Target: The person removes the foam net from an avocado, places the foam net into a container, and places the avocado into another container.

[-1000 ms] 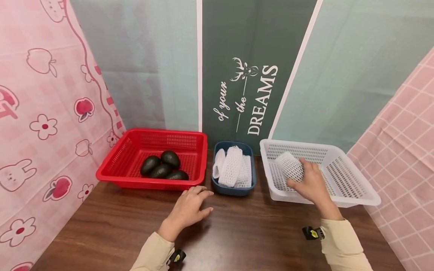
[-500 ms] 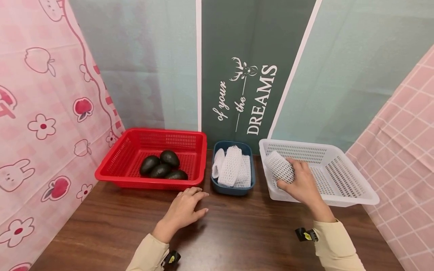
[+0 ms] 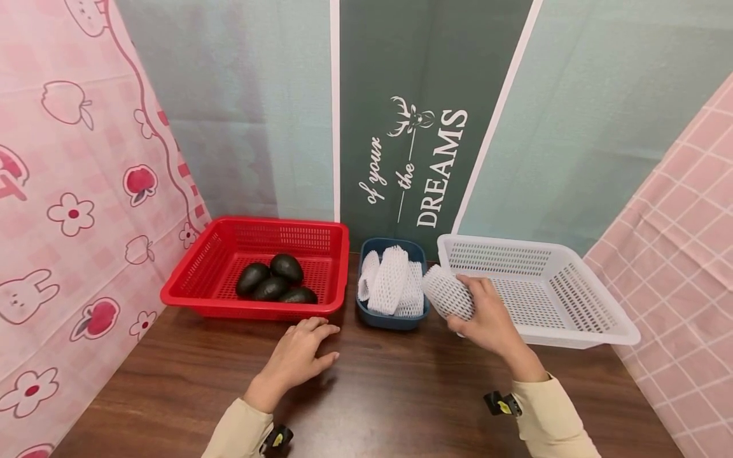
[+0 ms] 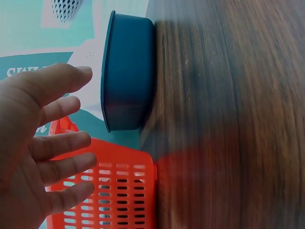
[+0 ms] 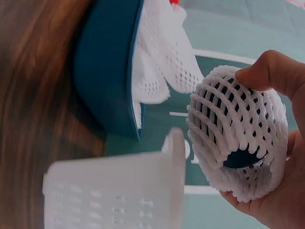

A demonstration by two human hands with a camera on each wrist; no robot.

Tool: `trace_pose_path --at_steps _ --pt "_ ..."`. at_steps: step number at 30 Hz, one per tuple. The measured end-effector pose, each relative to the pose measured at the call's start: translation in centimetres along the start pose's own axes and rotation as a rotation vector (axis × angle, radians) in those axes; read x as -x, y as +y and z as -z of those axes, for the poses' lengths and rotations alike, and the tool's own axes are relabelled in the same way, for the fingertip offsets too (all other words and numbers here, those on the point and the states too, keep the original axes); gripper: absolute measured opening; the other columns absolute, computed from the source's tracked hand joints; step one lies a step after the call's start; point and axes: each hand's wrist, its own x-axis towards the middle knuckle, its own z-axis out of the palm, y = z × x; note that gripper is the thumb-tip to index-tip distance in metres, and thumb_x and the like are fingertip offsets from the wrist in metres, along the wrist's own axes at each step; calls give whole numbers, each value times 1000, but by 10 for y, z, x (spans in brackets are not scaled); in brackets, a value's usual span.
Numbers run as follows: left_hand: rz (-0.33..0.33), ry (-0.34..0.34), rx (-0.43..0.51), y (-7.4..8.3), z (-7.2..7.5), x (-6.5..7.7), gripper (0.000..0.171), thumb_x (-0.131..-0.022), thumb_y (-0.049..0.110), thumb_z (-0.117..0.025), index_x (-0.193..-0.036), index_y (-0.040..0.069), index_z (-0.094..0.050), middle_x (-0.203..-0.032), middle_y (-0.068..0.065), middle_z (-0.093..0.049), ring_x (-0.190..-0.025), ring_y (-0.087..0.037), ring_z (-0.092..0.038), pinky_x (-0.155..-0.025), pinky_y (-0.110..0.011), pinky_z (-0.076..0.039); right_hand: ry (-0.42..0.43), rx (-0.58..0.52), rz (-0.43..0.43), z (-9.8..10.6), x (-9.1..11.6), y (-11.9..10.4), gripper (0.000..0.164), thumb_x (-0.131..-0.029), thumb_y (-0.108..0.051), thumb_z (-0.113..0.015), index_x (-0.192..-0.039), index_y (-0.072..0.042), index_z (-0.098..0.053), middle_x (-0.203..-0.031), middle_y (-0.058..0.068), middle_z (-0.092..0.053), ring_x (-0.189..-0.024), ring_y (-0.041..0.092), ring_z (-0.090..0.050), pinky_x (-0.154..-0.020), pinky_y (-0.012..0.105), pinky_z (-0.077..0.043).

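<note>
My right hand (image 3: 487, 321) grips a plump white foam fruit net (image 3: 449, 294) between thumb and fingers, above the left edge of the white basket (image 3: 595, 340). In the right wrist view a dark avocado-like body shows through the mesh and end opening of the net (image 5: 238, 129). My left hand (image 3: 294, 356) is held over the table in front of the red basket (image 3: 258, 310), fingers spread and holding nothing. Several dark avocados (image 3: 272, 288) lie in the red basket. Between the two baskets, a blue bin (image 3: 395, 322) contains several flat white foam nets (image 3: 390, 280).
The brown wooden table (image 3: 383, 388) carries all three containers in a row along its back. Behind them hangs a green cloth (image 3: 395, 63) with lettering. Pink patterned cloths (image 3: 74, 165) close off both sides.
My right hand has lifted the netted avocado out of the white basket and moved left toward the blue bin. My left hand has drifted slightly left and toward me.
</note>
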Motion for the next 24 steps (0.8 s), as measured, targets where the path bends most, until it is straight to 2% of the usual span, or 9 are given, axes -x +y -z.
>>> trace_pose_path --at_steps 7,13,24 --pt "17 -4 -15 -4 4 8 40 -71 27 -78 -106 11 -67 -105 -10 -60 -96 -27 -56 -74 -44 -45 -59 -62 108 -15 4 -4 76 -58 -12 -79 -128 1 -49 -110 15 -49 -90 25 -49 -74 43 -42" --pt "37 -3 -41 -10 5 16 40 -70 26 -79 -105 11 -67 -104 -10 -60 -94 -27 -57 -73 -45 -45 -115 -95 151 -28 10 -8 75 -59 -12 -77 -128 -2 -50 -111 11 -49 -88 21 -50 -72 40 -44" --pt "100 -22 -26 -19 6 28 38 -71 25 -79 -104 10 -68 -104 -10 -60 -95 -28 -57 -73 -46 -46 -189 -107 225 -52 19 -18 74 -58 -17 -75 -126 -5 -52 -113 4 -49 -92 15 -51 -75 35 -46"
